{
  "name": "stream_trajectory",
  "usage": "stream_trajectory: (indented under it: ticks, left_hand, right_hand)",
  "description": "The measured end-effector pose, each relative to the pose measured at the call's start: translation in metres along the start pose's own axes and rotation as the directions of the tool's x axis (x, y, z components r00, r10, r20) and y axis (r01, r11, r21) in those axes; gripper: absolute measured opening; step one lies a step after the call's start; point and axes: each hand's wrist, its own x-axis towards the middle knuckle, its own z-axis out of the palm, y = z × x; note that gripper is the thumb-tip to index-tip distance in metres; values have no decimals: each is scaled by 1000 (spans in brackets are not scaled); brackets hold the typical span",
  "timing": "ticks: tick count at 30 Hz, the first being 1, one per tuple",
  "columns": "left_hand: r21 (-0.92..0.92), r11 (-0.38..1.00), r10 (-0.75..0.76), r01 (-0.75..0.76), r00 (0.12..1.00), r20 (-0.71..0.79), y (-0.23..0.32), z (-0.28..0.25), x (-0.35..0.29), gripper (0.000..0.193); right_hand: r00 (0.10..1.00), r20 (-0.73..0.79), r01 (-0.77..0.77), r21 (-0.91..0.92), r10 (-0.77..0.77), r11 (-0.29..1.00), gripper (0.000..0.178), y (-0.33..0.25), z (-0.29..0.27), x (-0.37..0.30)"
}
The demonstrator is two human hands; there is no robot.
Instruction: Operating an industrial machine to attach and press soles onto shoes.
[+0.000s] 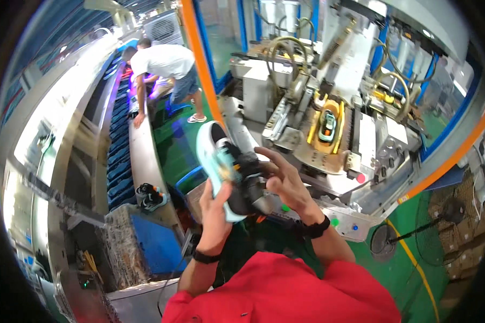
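Note:
A sneaker point(216, 156) with a pale mint-and-white sole and a black upper is held up on its side in front of my chest. My left hand point(215, 212) is closed on the sole's lower part, its thumb pressed against the side. At the black upper, my right hand point(288, 183) curls its fingers and thumb around the edge; the contact is partly hidden and blurred. Beyond my right hand, another mint and black shoe point(327, 125) sits in the yellow-edged holder of a machine point(323, 167).
A black shoe point(151, 197) rests on the ledge beside the conveyor point(121, 156) at left. Below it stands a blue block point(156, 242). A person in a white shirt point(164, 59) leans over the line farther off. An orange post point(202, 59) and a fan point(442, 215) flank the machine.

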Motion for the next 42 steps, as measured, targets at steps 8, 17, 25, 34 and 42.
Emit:
stream_trajectory:
  ticks: [8,17,25,34,42]
  left_hand:
    - [453,889,-261,66,885,384,-155,140,108,57]
    - [869,438,-14,-230,965,263,-362,213,297,71]
    - [897,324,81,-300,954,290,-426,227,336,34]
    - [223,863,-483,452,868,110,-267,141,254,13]
    - [315,849,-397,425,905,-151,-95,34,151,34]
  right_hand:
    - [607,-781,-236,-353,-146,906,58,-21,-192,-81]
    - [292,-848,-288,-518,-442,805,53,-95,-271,-149]
    - [154,-808,-517,-556,-568,651,50,-113,-309,-158]
    - [474,-866,-834,-499,-160,235,60,-136,-426,30]
    - [511,-840,-859,-494,-185,-131,46,50,-478,140]
